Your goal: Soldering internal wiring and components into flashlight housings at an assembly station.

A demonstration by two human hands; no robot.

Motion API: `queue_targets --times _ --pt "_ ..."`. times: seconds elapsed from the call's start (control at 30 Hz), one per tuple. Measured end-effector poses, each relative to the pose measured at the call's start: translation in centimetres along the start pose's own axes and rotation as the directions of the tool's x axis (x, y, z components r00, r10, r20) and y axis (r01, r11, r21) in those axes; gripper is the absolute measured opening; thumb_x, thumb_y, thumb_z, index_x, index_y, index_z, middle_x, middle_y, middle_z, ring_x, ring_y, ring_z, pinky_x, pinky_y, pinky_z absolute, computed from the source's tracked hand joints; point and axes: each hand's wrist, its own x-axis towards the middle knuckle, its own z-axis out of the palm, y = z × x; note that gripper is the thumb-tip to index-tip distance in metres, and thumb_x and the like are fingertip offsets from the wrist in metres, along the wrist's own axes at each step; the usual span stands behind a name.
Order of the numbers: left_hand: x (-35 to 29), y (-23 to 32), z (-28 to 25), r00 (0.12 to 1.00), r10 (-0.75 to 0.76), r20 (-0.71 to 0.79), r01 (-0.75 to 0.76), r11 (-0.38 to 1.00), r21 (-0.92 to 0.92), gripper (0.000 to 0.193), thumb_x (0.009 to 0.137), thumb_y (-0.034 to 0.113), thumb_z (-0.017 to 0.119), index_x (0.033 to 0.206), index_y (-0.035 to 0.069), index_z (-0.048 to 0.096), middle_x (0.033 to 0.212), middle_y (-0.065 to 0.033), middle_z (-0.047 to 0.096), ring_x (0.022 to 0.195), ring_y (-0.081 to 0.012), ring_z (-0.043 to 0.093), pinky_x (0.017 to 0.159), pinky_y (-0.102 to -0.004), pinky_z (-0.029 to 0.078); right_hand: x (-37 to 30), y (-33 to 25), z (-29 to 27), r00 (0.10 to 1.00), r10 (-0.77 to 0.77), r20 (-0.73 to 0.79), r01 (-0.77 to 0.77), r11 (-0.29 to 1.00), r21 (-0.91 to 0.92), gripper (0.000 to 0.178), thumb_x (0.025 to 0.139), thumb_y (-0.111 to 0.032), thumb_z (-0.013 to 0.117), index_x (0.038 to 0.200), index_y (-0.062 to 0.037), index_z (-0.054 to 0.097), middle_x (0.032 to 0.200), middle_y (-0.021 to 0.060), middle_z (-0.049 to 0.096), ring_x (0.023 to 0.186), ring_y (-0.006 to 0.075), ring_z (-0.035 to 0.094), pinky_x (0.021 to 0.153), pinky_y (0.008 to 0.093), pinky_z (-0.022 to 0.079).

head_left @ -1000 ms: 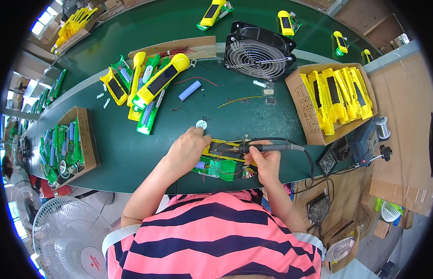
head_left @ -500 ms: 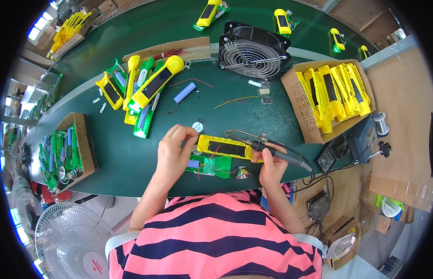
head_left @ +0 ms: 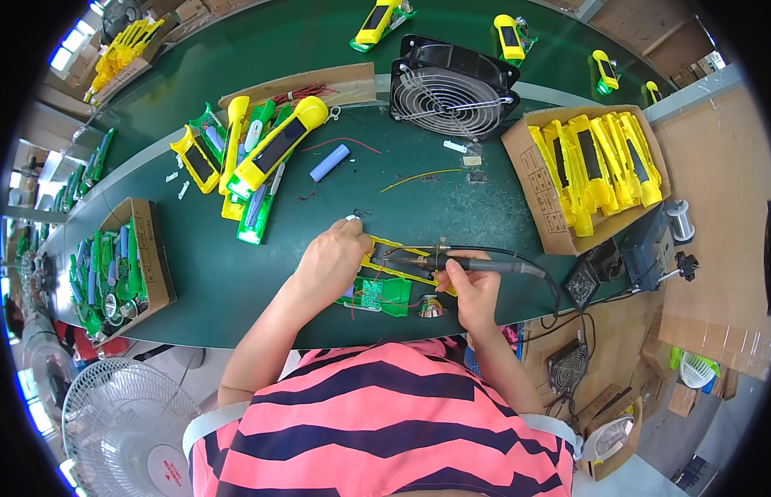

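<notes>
My right hand (head_left: 475,291) clasps a black pen-shaped soldering iron (head_left: 495,266); left hand (head_left: 330,258), I can't tell; near green plastic shell (head_left: 397,293) not closed yet.

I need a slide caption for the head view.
Right hand holding a soldering iron over a yellow shell, left hand at the shell's left end.

The right hand (head_left: 475,290) holds a soldering iron (head_left: 495,266) over a yellow casing (head_left: 392,269); the left hand (head_left: 332,258) seemingly touches its end.
</notes>
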Motion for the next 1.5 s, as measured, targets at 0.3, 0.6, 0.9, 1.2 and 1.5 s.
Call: queue_targets --times 0.3,0.6,0.9,1.2,1.5 --pt "0.0 -0.2 -0.1 0.997 -0.063 0.047 0.067 0.994 -0.086 0.014 0.066 -0.006 0.051 0.075 0.000 0.060 0.075 -0.0130 0.051 0.075 -0.0292 0.055 0.065 -0.0361 0.046 0.2 -0.2 0.4 0.999 0.037 0.012 -0.037 0.999 -0.027 0.016 0.080 -0.002 0.057 0.094 0.0051 0.052 0.076 0.0091 0.059 0.064 0.0126 0.060 0.050 0.0197 0.047" --pt "0.1 -0.2 0.2 0.998 -0.050 0.033 0.052 0.998 -0.046 0.013 0.067 -0.005 0.051 0.075 -0.001 0.061 0.075 -0.0137 0.051 0.073 -0.0298 0.055 0.064 -0.0370 0.046 0.1 0.0 0.6 0.999 0.030 0.015 -0.028 0.993 -0.114 0.016 0.080 -0.003 0.058 0.093 0.0050 0.053 0.078 0.0088 0.059 0.066 0.0121 0.061 0.049 0.0178 0.045" --pt "0.3 0.2 0.1 0.993 -0.073 0.097 0.069 0.997 0.045 0.010 0.063 -0.004 0.053 0.070 -0.001 0.060 0.077 -0.0150 0.050 0.081 -0.0283 0.055 0.068 -0.0356 0.048 -0.1 -0.6 0.4 1.000 0.014 0.003 -0.014 0.999 -0.036 0.017 0.080 -0.002 0.057 0.095 0.0051 0.052 0.077 0.0098 0.060 0.066 0.0131 0.061 0.050 0.0188 0.046" --pt "0.4 0.5 0.1 0.994 -0.070 0.080 0.066 0.996 0.056 0.011 0.062 -0.005 0.053 0.069 -0.001 0.060 0.078 -0.0151 0.051 0.079 -0.0282 0.056 0.066 -0.0350 0.049 -2.5 -1.8 -2.5 0.868 -0.490 0.084 0.472 0.759 -0.448 0.026 0.084 -0.005 0.052 0.105 0.0041 0.043 0.077 0.0169 0.060 0.062 0.0163 0.059 0.062 0.0265 0.050" --pt "0.4 0.5 0.3 0.994 -0.087 0.063 0.083 0.994 0.068 0.011 0.064 -0.005 0.052 0.073 -0.001 0.055 0.078 -0.0145 0.052 0.079 -0.0285 0.055 0.066 -0.0353 0.048 -2.4 -1.5 -3.3 0.879 -0.383 0.285 0.462 0.529 -0.712 0.047 0.067 -0.010 0.068 0.108 -0.0051 0.044 0.107 0.0067 0.058 0.110 0.0283 0.047 0.100 0.0493 0.026"
